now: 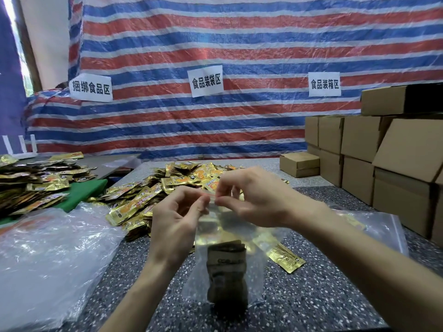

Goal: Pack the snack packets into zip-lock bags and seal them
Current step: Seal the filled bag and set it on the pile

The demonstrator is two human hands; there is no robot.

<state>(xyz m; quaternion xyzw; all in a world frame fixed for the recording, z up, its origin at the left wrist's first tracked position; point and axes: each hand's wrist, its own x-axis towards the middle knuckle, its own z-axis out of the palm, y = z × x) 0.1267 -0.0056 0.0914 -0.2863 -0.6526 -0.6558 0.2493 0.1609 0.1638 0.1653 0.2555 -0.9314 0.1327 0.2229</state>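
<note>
Both hands are up in the middle of my view, over the speckled table (311,300). My left hand (177,219) has its fingers curled, thumb and forefinger pinching the red zip strip (208,194) at the top of the zip-lock bag (199,279). My right hand (254,197) reaches in from the right, and its fingertips nip the same strip just beside the left's. The bag hangs from that strip toward me, with a dark stack of snack packets (226,267) in its lower half. I can't tell whether the strip is pressed closed; the fingers cover most of it.

Behind the hands lies a heap of gold packets (148,197), partly hidden by my knuckles. One loose packet (286,257) lies on the table just right of the bag. At the far left, a second heap (36,183) lies on a green board (88,190), with crumpled clear plastic (48,255) in front of it. Another clear bag (378,226) lies under my right forearm, and cardboard boxes (359,140) are stacked along the right side before the striped tarp (215,44).
</note>
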